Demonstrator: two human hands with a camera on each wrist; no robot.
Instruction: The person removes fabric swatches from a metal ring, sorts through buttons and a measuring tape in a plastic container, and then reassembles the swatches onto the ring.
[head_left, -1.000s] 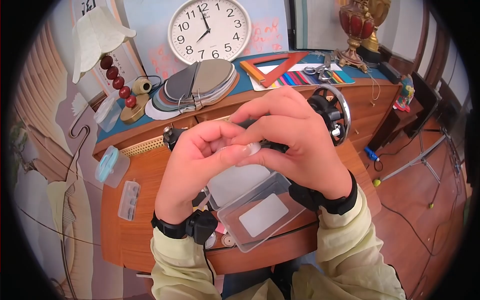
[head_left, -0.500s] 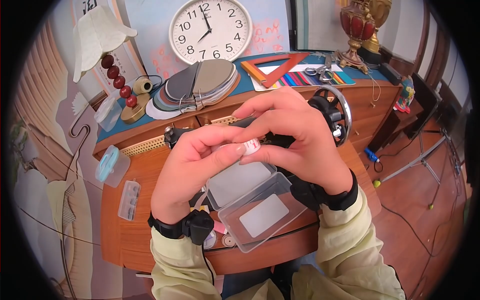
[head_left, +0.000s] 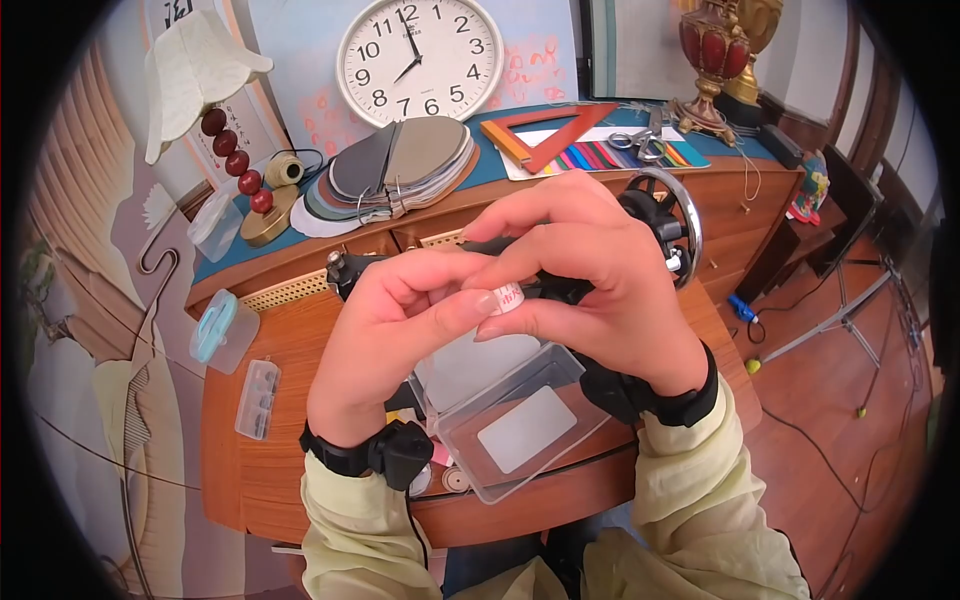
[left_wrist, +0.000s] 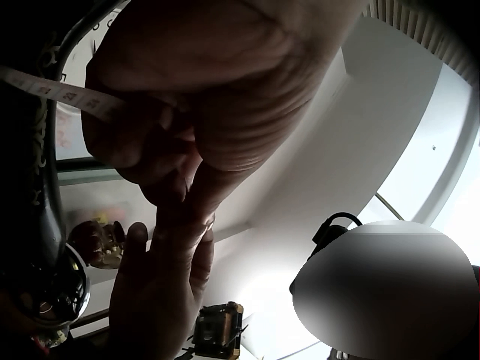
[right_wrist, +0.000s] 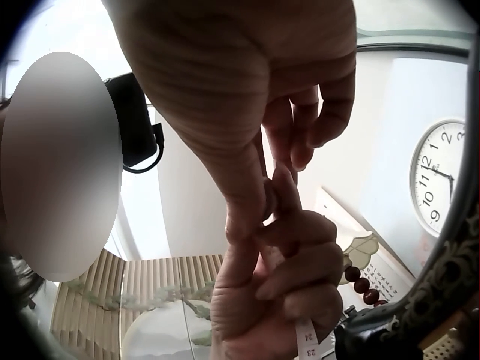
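Both hands are raised above the desk with fingertips together. Between them is a small white roll of measuring tape (head_left: 508, 297) with red marks. The left hand (head_left: 370, 335) pinches its left side between thumb and curled fingers; the right hand (head_left: 605, 290) holds its right side with thumb and index finger, other fingers arched above. In the left wrist view, a numbered tape strip (left_wrist: 64, 91) runs out from the left hand (left_wrist: 225, 82). The strip (right_wrist: 306, 339) hangs below the left hand (right_wrist: 289, 289) in the right wrist view. Fingers hide part of the roll.
Below the hands lie a clear plastic box (head_left: 470, 470) and a small parts case (head_left: 258, 400). Behind them stands a black sewing machine with a chrome handwheel (head_left: 690, 230). Fabric swatches (head_left: 400, 170), scissors (head_left: 640, 147) and a lamp (head_left: 205, 65) are further back.
The white roll has turned between the fingertips, and its red marks now show. Both hands have shifted only slightly.
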